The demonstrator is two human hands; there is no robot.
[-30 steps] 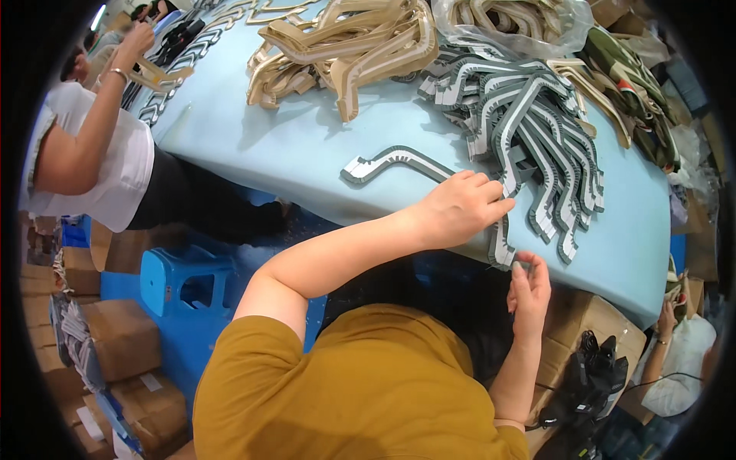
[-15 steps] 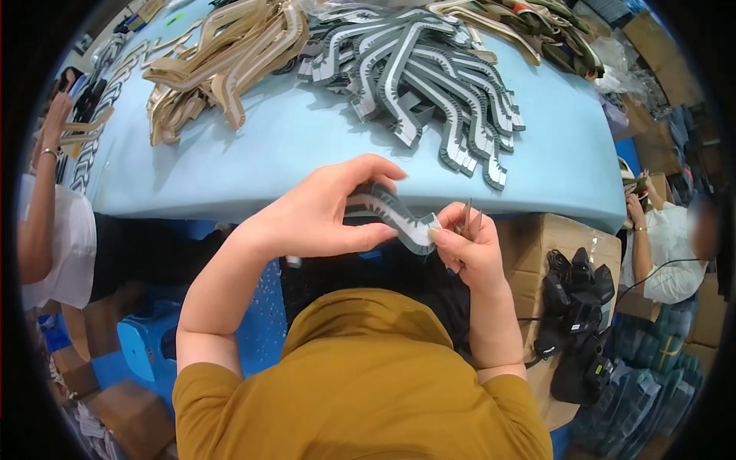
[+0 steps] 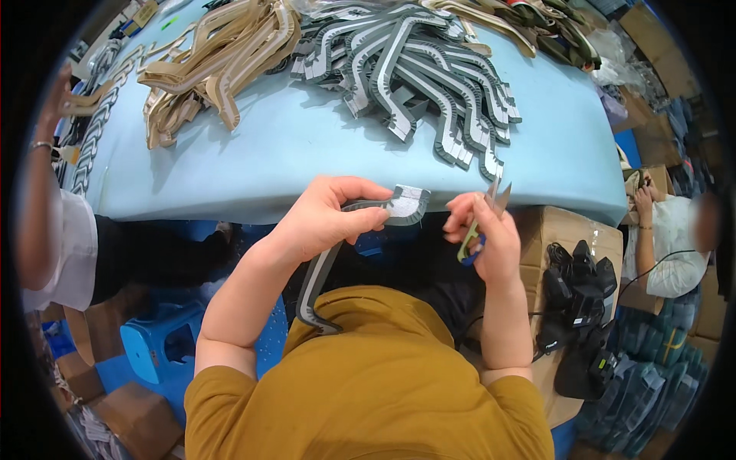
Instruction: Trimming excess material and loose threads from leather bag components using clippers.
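Note:
My left hand [image 3: 330, 218] pinches a curved grey strip with a pale band [image 3: 407, 205] near its squared end, which points right; the rest of the strip hangs down to my lap. My right hand [image 3: 489, 234] holds scissors [image 3: 470, 248] with green and blue handles, their blades slightly parted and pointing up, a short way right of the strip's end. Beyond my hands, on the light blue table [image 3: 307, 172], lie a pile of similar grey strips [image 3: 402, 77] and, to its left, a pile of tan strips [image 3: 215, 61].
One co-worker [image 3: 57, 245] is at the left, another [image 3: 667, 245] at the right. A blue plastic stool [image 3: 146, 345] stands low on the left. A cardboard box [image 3: 552, 230] with black devices [image 3: 575, 314] is beside my right arm. Olive fabric pieces [image 3: 552, 31] lie at the back right.
My left hand, first reaching onto the table, has lifted a strip toward me and turned its end upward. My right hand has moved rightward off the strip, with the scissors now plainly showing.

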